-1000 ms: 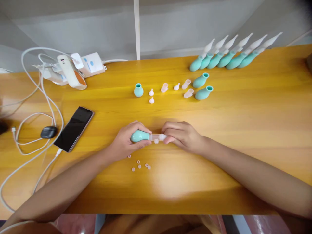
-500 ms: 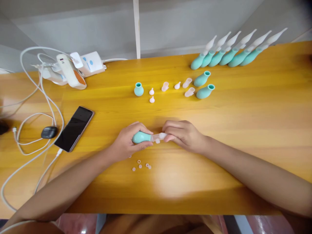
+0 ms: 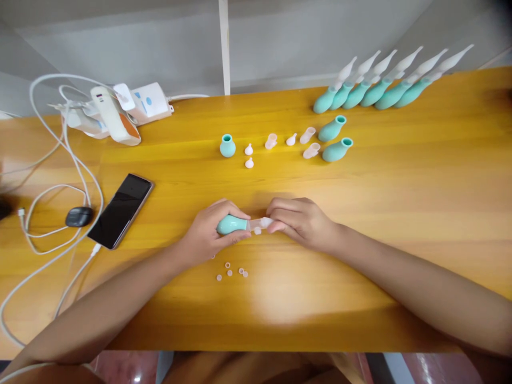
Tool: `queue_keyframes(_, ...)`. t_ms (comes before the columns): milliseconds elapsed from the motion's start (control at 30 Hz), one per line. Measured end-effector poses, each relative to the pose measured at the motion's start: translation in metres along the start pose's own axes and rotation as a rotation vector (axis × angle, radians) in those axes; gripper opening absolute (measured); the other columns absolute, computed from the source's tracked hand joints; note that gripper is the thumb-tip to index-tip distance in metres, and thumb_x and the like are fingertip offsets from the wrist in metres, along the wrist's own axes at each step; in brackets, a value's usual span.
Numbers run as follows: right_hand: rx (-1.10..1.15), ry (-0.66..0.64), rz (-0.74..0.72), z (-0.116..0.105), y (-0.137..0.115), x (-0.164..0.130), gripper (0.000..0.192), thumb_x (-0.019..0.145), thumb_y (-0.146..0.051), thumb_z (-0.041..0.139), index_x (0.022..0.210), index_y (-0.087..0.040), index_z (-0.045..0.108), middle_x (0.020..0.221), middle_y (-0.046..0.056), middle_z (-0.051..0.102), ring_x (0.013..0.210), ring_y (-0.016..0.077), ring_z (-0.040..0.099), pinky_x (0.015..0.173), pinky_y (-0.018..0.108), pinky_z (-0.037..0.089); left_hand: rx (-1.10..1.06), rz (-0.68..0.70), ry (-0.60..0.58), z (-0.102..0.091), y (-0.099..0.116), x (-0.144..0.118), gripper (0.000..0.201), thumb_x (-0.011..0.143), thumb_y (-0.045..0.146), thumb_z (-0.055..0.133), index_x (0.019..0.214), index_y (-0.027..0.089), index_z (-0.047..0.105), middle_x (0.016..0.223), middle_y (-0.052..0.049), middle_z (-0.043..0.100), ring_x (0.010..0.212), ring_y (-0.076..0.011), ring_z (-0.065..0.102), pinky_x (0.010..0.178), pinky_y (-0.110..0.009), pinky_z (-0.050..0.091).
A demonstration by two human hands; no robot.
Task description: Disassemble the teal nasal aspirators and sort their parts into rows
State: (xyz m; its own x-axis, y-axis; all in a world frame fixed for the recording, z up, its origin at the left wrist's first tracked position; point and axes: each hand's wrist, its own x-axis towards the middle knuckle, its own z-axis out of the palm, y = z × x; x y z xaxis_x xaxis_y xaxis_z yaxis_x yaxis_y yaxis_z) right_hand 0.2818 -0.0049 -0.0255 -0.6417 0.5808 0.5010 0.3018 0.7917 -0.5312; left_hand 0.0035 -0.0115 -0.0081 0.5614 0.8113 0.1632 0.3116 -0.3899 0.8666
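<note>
Near the front edge of the desk, midway along it: a teal bulb (image 3: pixel 231 224) lies on its side, low over the wood, with a clear tube (image 3: pixel 256 224) sticking out of its mouth toward the right.
Left hand: the left hand (image 3: pixel 208 232) is curled round the bulb, thumb under and fingers (image 3: pixel 226 206) over, so the mouth is kept level and facing the other hand.
Right hand: the right hand (image 3: pixel 302 221) pinches the far end of the tube between thumb and fingertips, closed on it (a small pale piece seems to hang at the tube, too small to tell what).
Just in front of the hands: a scatter of tiny pink rings (image 3: pixel 234 272), within easy reach of either hand.
Middle of the desk: a loose teal bulb (image 3: pixel 228 146) standing alone, small white tips (image 3: pixel 248 156), clear caps (image 3: pixel 271 141), and two more bulbs (image 3: pixel 334 141) lying down.
Back right corner: a row of finished pieces (image 3: pixel 380 80), bulb with long white nozzle, laid side by side.
Left edge: a phone (image 3: pixel 120 210), cables (image 3: pixel 60 176) and a power strip (image 3: pixel 146 104), well apart from the hands.
</note>
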Motion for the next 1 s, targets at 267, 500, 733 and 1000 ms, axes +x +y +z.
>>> queue_keyframes(267, -0.001, -0.009, -0.003, 0.0003, 0.0001, -0.0007, 0.035, 0.116, -0.038, 0.052, 0.092, -0.017, 0.066, 0.086, 0.004, 0.063, 0.069, 0.0125, 0.054, 0.065, 0.026, 0.042, 0.007, 0.010, 0.009, 0.0006, -0.0005, -0.0001, 0.024, 0.099, 0.040, 0.081, 0.112, 0.021, 0.074, 0.101, -0.004, 0.076, 0.089, -0.0183, 0.069, 0.081, -0.031, 0.051)
queue_keyframes(500, -0.087, -0.022, -0.045, -0.0004, -0.0003, -0.0002, 0.039, 0.117, -0.039, 0.051, 0.087, -0.017, 0.062, 0.083, 0.004, 0.063, 0.065, 0.0120, 0.051, 0.063, 0.027, 0.039, 0.020, 0.046, 0.018, 0.0006, -0.0026, -0.0005, 0.025, 0.100, 0.041, 0.081, 0.112, 0.021, 0.074, 0.102, -0.004, 0.077, 0.091, -0.0187, 0.069, 0.083, -0.032, 0.052)
queue_keyframes(733, -0.164, -0.056, -0.089, 0.0014, -0.0011, -0.0008, 0.041, 0.117, -0.039, 0.050, 0.083, -0.017, 0.060, 0.083, 0.004, 0.063, 0.065, 0.0125, 0.052, 0.063, 0.028, 0.039, 0.002, 0.083, 0.051, 0.0021, -0.0037, -0.0009, 0.028, 0.101, 0.046, 0.078, 0.111, 0.021, 0.073, 0.103, -0.005, 0.077, 0.091, -0.0184, 0.070, 0.082, -0.032, 0.052)
queue_keyframes(1000, -0.228, -0.032, -0.173, 0.0036, -0.0038, -0.0018, 0.045, 0.117, -0.041, 0.051, 0.078, -0.018, 0.056, 0.075, 0.002, 0.061, 0.061, 0.0138, 0.045, 0.060, 0.032, 0.035, 0.029, 0.068, 0.038, 0.0012, -0.0005, 0.0011, 0.033, 0.101, 0.052, 0.077, 0.110, 0.021, 0.073, 0.102, -0.006, 0.078, 0.090, -0.0192, 0.071, 0.082, -0.033, 0.052)
